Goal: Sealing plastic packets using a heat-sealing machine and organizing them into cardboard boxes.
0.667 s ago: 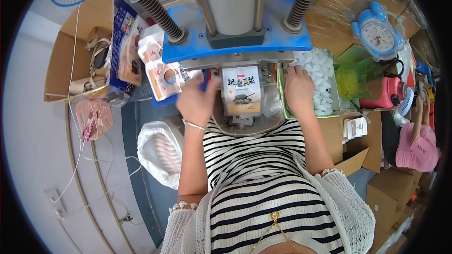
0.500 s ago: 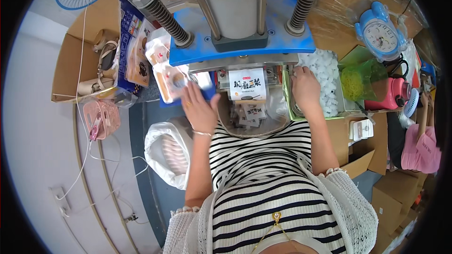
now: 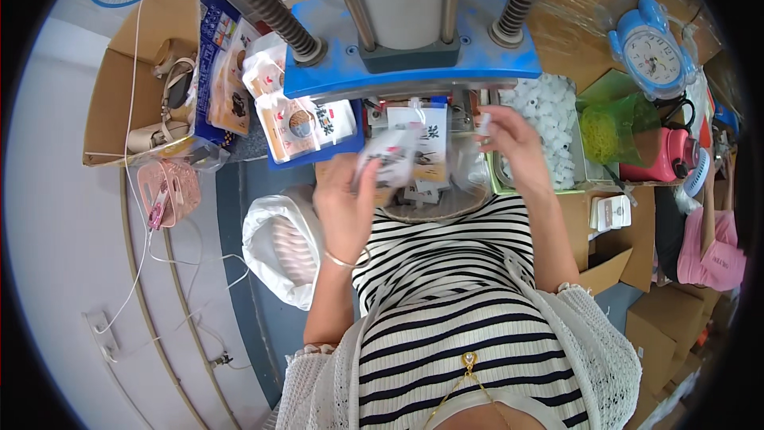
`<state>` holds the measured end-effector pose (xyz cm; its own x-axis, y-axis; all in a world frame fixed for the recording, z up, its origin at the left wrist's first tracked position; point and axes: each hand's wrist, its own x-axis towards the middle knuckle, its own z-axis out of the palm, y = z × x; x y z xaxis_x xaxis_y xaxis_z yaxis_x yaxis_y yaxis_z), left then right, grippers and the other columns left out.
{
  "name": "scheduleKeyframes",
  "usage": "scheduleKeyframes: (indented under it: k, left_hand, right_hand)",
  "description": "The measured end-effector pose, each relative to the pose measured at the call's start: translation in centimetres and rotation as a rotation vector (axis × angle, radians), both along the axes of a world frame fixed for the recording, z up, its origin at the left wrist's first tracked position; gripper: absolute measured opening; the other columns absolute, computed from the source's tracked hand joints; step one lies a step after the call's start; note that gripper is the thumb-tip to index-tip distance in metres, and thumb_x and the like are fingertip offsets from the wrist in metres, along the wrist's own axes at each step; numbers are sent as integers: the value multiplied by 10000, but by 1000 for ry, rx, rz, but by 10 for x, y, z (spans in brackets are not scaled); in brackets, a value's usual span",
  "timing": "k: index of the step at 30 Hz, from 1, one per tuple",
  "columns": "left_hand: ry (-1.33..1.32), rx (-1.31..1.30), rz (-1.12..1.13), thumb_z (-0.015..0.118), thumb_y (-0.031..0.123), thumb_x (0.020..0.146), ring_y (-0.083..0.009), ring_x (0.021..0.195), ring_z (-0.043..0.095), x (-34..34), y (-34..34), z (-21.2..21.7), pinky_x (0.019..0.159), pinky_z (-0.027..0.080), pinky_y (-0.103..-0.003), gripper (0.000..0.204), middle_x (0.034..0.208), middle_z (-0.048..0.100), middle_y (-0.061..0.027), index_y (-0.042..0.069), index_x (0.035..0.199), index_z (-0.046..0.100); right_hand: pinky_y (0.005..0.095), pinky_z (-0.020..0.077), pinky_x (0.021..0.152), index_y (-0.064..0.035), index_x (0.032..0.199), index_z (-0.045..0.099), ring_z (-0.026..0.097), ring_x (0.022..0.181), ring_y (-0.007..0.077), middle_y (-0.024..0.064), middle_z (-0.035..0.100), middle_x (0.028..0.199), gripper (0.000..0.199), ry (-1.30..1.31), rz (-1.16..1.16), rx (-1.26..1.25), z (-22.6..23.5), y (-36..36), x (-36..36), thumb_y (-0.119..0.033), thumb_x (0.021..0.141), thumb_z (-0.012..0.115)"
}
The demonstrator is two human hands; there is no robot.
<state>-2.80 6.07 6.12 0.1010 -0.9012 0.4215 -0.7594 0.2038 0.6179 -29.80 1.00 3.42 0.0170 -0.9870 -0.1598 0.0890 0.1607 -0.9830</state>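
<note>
My left hand [image 3: 344,201] grips a white printed pouch [image 3: 387,161], blurred by motion, in front of the press. Behind that pouch, another white pouch [image 3: 432,142] hangs under the blue-topped press [image 3: 410,40]. Between the fingertips of my right hand [image 3: 516,142] is a small white plastic piece [image 3: 484,123], perhaps a spout. Many similar white pieces [image 3: 557,127] fill the tray beside that hand. More flat pouches [image 3: 306,126] lie stacked on a blue surface left of the press. Smaller pouches [image 3: 422,191] sit partly hidden in the container below the hanging one.
A white sack [image 3: 263,243] stands at the left near a pink basket [image 3: 173,195]. An open carton [image 3: 119,115] holds a bag. To the right are a blue alarm clock [image 3: 654,60], a pink bottle [image 3: 667,155] and cardboard boxes [image 3: 668,334]. Another person's pink clothing [image 3: 711,255] shows far right.
My left hand has come from the pouch stack toward the middle, now with a pouch. My right hand has risen from the tray's edge, a small white piece in its fingertips.
</note>
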Motion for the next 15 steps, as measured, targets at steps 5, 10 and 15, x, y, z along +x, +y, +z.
scheduleKeyframes:
  k: [5,10,15]
  left_hand:
    - [657,384,-170,681,143,879,-99,654,515,-25,-5,-40,607,417,-246,157,767,613,-8,-9,890,645]
    - [961,532,-189,659,191,915,-8,652,434,-44,-6,-59,563,370,-192,221,745,573,53,-29,893,644]
    - [866,545,-173,647,192,921,-12,631,424,-48,-4,-69,543,361,-194,225,708,565,52,-27,868,654]
  right_hand:
    - [260,477,852,-3,1193,576,600,965,136,68,637,1060,266,-19,111,-201,25,-9,40,-23,933,528]
    - [261,463,886,1,1176,588,600,988,131,83,647,1086,254,221,294,-185,15,-15,43,-18,929,538]
    - [266,465,878,-5,1174,590,601,973,132,70,653,1055,257,28,206,-68,-14,-12,55,-14,921,547]
